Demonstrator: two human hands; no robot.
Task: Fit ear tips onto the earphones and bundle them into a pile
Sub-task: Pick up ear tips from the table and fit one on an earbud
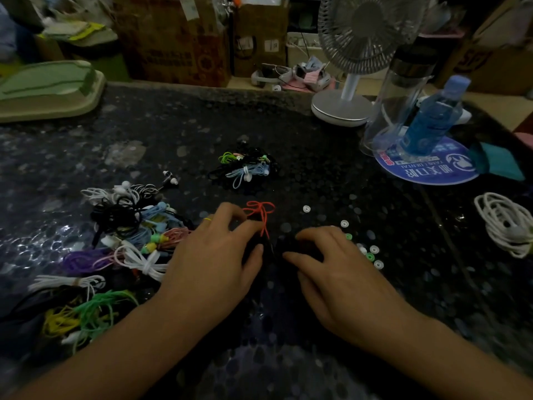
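Two hands worked over one dark earphone: my left hand (219, 249) curled its fingers round the red cord (261, 216), and my right hand (331, 264) curled low over something dark I could not make out, so whether it held anything I cannot tell. Loose ear tips (372, 254) lay just right of that hand; the bundled pile (245, 167) sat beyond my fingers, the unsorted earphones (135, 226) to the left. I judged a tip could easily slip and vanish, the speckled black table (317, 174) and dim light hiding it. A fan (354, 53), a bottle (432, 116) and cardboard boxes (173, 39) stood farther off.
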